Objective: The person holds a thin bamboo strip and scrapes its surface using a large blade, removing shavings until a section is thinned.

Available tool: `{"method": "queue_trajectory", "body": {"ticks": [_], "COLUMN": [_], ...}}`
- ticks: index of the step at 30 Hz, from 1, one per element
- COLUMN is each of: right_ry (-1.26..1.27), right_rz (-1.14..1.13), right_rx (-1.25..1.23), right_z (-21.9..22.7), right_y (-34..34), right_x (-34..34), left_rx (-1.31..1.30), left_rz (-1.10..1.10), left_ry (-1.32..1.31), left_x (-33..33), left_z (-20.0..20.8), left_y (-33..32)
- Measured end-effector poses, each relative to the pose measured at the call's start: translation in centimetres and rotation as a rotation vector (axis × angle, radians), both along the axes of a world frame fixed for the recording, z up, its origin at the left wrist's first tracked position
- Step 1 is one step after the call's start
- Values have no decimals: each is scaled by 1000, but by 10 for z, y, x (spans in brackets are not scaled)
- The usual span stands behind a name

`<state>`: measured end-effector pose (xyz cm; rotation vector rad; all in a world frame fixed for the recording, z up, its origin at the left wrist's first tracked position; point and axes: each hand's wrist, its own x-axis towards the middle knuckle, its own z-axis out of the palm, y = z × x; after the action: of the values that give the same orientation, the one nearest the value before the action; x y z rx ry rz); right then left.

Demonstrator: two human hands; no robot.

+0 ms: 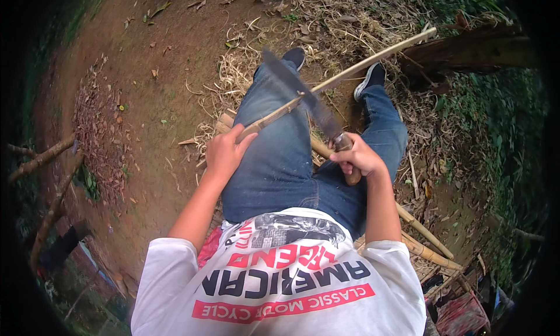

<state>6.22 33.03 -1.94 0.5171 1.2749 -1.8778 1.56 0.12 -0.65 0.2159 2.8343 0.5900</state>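
Note:
My left hand [225,153] is closed around the near end of a long, pale bamboo strip [373,60], which slants over my left thigh and away to the far right. In my right hand [361,159] is the wooden handle of a machete [282,73]. Its broad dark blade points far left and crosses the strip about midway, seemingly touching it. The blade is slightly blurred. Both my legs, in blue jeans [268,155], are stretched apart beneath the strip and blade.
Curly pale shavings [236,73] and dry leaves cover the ground ahead. A thick brown log [478,50] lies at the far right. Bamboo poles [429,251] lie at my right side, near a red cloth or bag [464,317]. Branches [46,158] stand at the left.

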Motion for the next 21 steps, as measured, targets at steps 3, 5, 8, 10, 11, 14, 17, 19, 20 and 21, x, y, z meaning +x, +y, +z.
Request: {"method": "queue_trajectory", "body": {"ticks": [3,5,8,10,11,14,17,19,20,21], "right_ry": [-70,-35,-103,-152,-175,-231,-241,-255,-262,-192], "right_rz": [-110,94,86,61,50,20,4,-8,-15,-33], "right_rx": [-25,0,-168,-283,-341,-431,-497,-545,-569,-415], "right_z": [-4,0,2,-6,-12,-21,-23,-25,-25,-23], "right_y": [-15,-27,-22,-18,-17,-16,-15,-16,-16,-20], "right_x": [0,9,11,11,13,17,18,17,17,16], "left_rx": [-7,-3,37,26,2,-29,-40,-30,-14,2], "left_rz": [8,18,1,-6,-1,-3,-9,3,15,27], "left_ry": [32,13,69,73,49,26,28,31,32,34], "left_x": [-1,3,2,3,3,0,-1,-1,1,1], "left_z": [-5,-7,-9,-8,-6,0,2,4,5,4], "left_y": [5,-1,-4,-3,-1,2,4,4,6,6]}}
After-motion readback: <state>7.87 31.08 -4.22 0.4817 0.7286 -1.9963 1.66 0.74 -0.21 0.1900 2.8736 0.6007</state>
